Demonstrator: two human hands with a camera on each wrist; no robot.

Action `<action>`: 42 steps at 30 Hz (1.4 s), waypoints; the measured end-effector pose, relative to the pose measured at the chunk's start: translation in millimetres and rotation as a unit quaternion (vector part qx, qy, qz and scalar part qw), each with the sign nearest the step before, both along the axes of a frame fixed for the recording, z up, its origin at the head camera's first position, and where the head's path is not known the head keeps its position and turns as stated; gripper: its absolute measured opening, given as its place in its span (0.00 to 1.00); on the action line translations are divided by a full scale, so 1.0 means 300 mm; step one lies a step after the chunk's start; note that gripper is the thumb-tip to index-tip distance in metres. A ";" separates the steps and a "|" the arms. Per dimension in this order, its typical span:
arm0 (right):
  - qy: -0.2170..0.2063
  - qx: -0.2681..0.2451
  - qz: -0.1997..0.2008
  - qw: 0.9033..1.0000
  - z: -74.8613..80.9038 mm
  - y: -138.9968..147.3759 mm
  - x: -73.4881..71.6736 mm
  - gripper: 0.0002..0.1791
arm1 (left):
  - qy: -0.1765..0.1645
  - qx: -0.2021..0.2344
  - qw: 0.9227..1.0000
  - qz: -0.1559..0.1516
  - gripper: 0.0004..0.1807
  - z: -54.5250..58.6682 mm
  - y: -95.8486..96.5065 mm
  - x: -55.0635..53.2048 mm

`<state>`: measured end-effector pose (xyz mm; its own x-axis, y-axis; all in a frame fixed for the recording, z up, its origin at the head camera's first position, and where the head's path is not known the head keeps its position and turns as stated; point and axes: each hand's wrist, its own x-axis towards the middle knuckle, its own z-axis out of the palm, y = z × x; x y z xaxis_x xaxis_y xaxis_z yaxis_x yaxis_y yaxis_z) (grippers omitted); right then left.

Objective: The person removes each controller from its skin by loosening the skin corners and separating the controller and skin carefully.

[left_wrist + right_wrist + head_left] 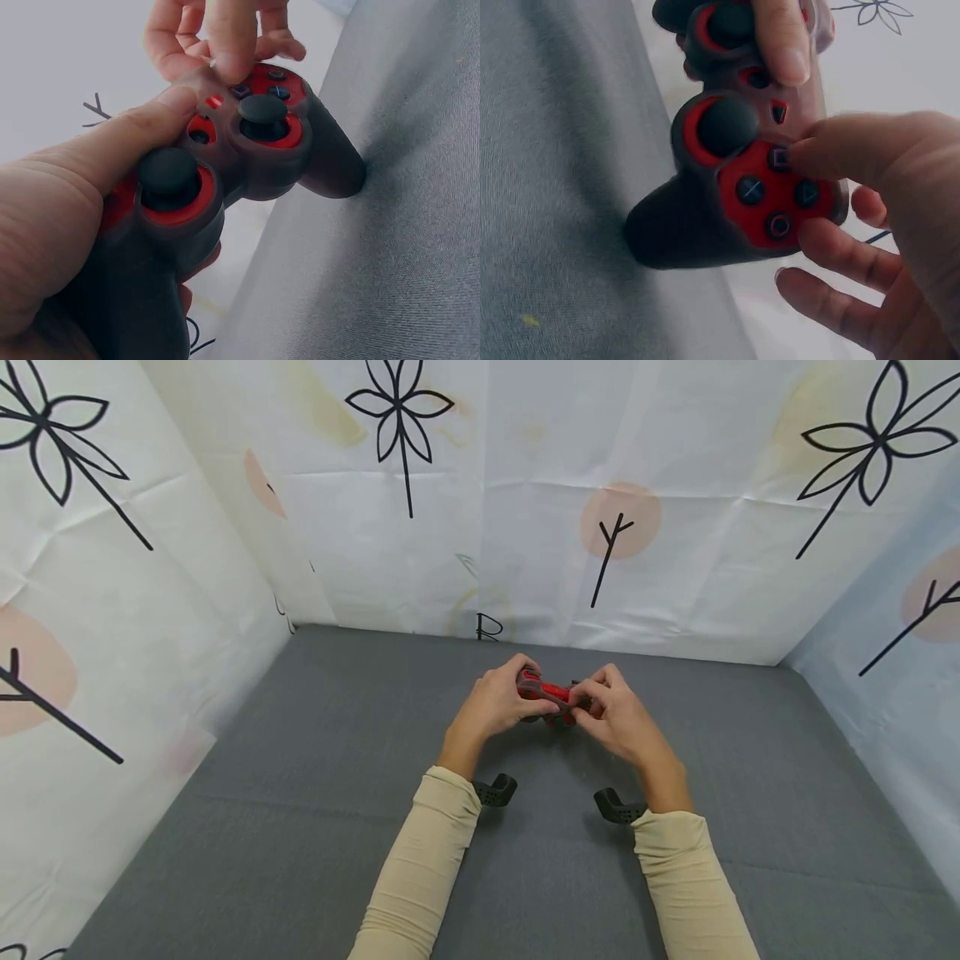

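A red game controller (553,690) in a dark, see-through silicone cover (240,169) is held above the grey tabletop. My left hand (491,697) grips one end of it, with the thumb lying across the front near the middle buttons. At the other end my right hand (622,714) pinches the cover's upper edge beside the square button. Two black thumbsticks and the red button face (769,199) show through openings in the cover. The controller's back is hidden, and so are most of the left fingers.
The grey table (300,835) spreads out on all sides beneath the hands. White patterned cloth walls (532,543) rise behind it and along both sides. A black wrist mount (495,790) sticks out by the left wrist, and another (618,807) by the right.
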<state>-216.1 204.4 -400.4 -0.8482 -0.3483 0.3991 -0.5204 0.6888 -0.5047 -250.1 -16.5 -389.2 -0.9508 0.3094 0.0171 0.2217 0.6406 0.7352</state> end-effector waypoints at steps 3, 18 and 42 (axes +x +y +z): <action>-0.011 0.016 0.002 1.000 0.002 -0.007 -0.002 0.05 | -0.006 0.005 1.000 0.004 0.35 -0.005 -0.002 -0.002; 0.022 0.007 -0.083 0.996 0.006 -0.022 0.021 0.03 | 0.010 -0.009 1.000 0.021 0.37 -0.005 0.026 0.001; 0.000 -0.006 -0.185 0.983 0.006 -0.020 0.013 0.17 | 0.091 -0.081 0.993 -0.007 0.39 0.021 0.060 0.026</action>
